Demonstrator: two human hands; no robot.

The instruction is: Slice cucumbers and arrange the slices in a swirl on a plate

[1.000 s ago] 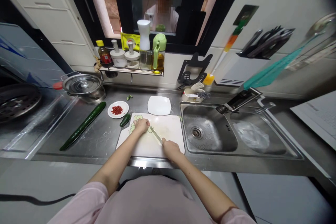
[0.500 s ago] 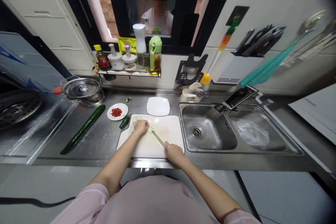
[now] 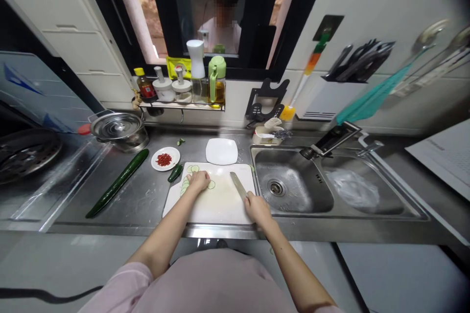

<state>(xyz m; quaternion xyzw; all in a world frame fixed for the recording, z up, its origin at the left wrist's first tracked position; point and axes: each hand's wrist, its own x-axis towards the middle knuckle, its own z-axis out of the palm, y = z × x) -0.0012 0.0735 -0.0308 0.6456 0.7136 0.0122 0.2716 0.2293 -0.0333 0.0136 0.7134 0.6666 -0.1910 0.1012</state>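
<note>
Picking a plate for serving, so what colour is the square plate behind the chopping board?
Plain white square plate, clearest in the head view.

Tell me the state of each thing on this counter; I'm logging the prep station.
Knife: gripped by the right hand, blade over the board.
Cucumber slices: cut, under the left hand.
Cutting board: flat beside the sink.
Whole cucumber: uncut, on the counter.
Pot: lidded.
Square white plate: bare.
Round dish: holds red chilli.
</note>
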